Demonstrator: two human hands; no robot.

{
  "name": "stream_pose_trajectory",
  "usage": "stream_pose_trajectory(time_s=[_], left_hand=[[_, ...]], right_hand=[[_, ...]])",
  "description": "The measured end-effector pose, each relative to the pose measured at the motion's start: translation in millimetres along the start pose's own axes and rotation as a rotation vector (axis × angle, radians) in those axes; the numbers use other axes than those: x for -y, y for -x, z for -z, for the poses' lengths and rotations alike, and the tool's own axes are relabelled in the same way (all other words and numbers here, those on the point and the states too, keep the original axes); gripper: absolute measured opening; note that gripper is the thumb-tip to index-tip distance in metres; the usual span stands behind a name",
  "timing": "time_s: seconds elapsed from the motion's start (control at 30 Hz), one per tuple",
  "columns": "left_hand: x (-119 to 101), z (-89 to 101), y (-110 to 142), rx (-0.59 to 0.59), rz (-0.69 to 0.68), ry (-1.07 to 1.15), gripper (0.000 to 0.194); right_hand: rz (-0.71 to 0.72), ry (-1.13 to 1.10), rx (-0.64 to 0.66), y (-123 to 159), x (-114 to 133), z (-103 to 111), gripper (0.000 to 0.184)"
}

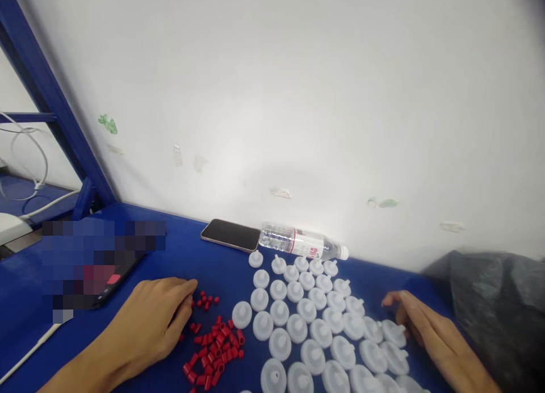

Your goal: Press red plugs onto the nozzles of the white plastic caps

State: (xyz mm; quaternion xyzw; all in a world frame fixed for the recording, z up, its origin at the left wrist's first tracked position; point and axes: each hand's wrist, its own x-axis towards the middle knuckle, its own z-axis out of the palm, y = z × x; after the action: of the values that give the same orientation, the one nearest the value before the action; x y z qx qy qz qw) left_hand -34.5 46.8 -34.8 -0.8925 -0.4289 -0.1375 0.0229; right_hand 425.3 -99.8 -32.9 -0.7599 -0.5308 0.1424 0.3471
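Observation:
My left hand point(155, 319) lies palm down on the blue tabletop, fingers loosely bent, with a small gap between thumb and forefinger. Beside its fingertips are a few tiny red pieces point(206, 300), and closer to me lies a heap of small red tubular caps point(217, 347). White translucent discs with a short central spout point(297, 328) cover the middle of the table in loose rows. At their right edge, my right hand point(430, 333) rests on its side with curved fingers apart, next to an outer disc point(394, 333); whether it touches that disc is unclear.
A smartphone point(232, 235) and a clear plastic bottle point(304, 242) lie along the white wall. At left are a blurred-out dark device point(114, 276) and a white cable point(32, 353). A black plastic bag point(498, 308) stands right. A blue frame post point(55, 86) rises at left.

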Motion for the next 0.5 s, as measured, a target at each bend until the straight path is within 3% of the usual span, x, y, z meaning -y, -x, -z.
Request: stream_pose_trajectory(time_s=[0.33, 0.5], left_hand=[[-4, 8.8, -3, 0.111, 0.066, -0.008, 0.041], [-10, 16.6, -2, 0.148, 0.043, -0.061, 0.029]], right_hand=[[0.078, -0.069, 0.138, 4, -11, 5, 0.046], [0.12, -0.106, 0.214, 6, -5, 11, 0.05]])
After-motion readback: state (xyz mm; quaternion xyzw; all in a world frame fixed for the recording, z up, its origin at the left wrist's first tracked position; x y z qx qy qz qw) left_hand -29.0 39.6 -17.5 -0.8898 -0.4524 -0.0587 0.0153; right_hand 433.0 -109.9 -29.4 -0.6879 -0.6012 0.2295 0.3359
